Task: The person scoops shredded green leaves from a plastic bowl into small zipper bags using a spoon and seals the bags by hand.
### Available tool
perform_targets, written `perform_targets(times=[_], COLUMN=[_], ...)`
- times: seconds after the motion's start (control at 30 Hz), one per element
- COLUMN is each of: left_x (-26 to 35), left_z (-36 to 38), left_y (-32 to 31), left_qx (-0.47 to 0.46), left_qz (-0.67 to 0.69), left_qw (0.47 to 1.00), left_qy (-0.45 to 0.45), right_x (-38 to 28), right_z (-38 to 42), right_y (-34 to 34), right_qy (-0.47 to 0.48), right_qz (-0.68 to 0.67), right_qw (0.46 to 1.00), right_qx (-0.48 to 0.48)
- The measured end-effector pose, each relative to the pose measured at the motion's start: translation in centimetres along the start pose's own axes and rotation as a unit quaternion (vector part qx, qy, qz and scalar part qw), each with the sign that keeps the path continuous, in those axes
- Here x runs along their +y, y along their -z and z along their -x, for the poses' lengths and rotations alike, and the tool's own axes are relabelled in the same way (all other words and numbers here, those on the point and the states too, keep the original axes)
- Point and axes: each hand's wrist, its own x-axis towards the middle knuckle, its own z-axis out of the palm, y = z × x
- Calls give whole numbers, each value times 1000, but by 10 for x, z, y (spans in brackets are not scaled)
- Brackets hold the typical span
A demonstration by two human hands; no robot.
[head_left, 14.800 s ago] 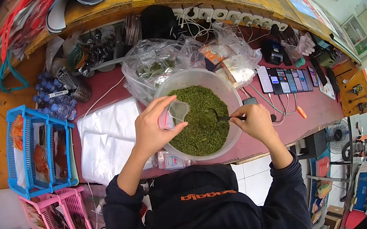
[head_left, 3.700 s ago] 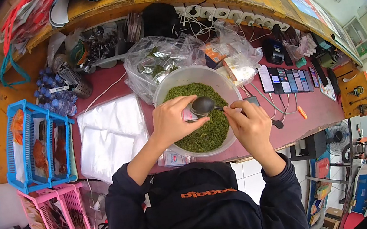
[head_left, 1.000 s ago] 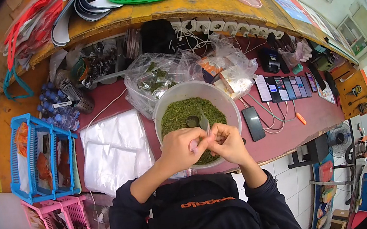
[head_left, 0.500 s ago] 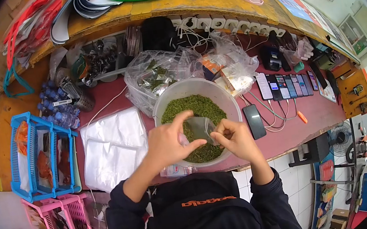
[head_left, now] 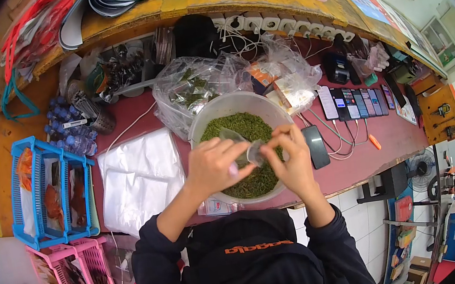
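Observation:
A small clear plastic bag (head_left: 234, 139) is held between both hands above a white round tub (head_left: 195, 124). Chopped green leaves (head_left: 243, 121) cover the inside of the tub. My left hand (head_left: 216, 165) has its fingers closed round the bag, with the fingertips near its rolled or folded opening. My right hand (head_left: 289, 156) pinches the opening's right edge between thumb and fingers. What the bag contains, if anything, cannot be made out.
White plastic sheets (head_left: 139, 177) lie left of the tub, beside blue baskets (head_left: 51, 193). Behind the tub is a clear bag with green leaves (head_left: 188, 89). To the right are a dark phone (head_left: 315, 147), a row of phones (head_left: 356, 103) and cables.
My left fingers have drawn in from a wide spread onto the bag. My right hand has risen slightly, and the bag has changed shape and tilted to the upper left.

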Motion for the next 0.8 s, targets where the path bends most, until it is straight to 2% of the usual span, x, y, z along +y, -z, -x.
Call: perform_targets(times=[0.03, 0.13, 0.17, 0.23, 0.27, 0.3, 0.4, 0.47, 0.5, 0.57, 0.63, 0.7, 0.77, 0.8], left_x=[-5, -19, -21, -24, -25, -27, -33, -35, -37, -44, -48, -50, -50, -49], left_z=[2, 4, 6, 8, 8, 10, 15, 16, 17, 21, 25, 30, 34, 33], left_y=[3, 13, 18, 30, 32, 33, 34, 35, 34, 32, 33, 31, 27, 25], left_qx=[-1, 30, 30, 28, 31, 31, 45, 51, 50, 75, 69, 65, 53, 53], left_qz=[1, 23, 23, 84, 104, 105, 136, 162, 164, 200, 228, 256, 318, 319], left_qw=[1000, 998, 998, 989, 985, 985, 981, 981, 980, 974, 968, 961, 937, 937], left_qy=[1, 46, 46, 122, 135, 135, 130, 98, 98, 78, 81, 83, 133, 133], right_x=[8, 34, 40, 45, 48, 47, 42, 41, 40, 36, 30, 23, 24, 27], right_z=[-1, 2, 4, 8, 6, 4, -2, -3, -3, -5, -3, 2, 2, 0], right_y=[-4, -21, -27, -38, -43, -44, -47, -51, -52, -54, -48, -41, -35, -30], right_qy=[-2, -29, -28, -72, -115, -116, -92, 64, 62, 157, 189, 230, 213, 143], right_qz=[0, 147, 147, 255, 231, 231, 241, 385, 386, 349, 342, 255, 225, 166], right_qw=[1000, 981, 981, 935, 930, 930, 927, 895, 895, 904, 895, 905, 917, 941], right_qx=[-1, -122, -122, -235, -262, -261, -273, -214, -214, -189, -213, -251, -251, -257])
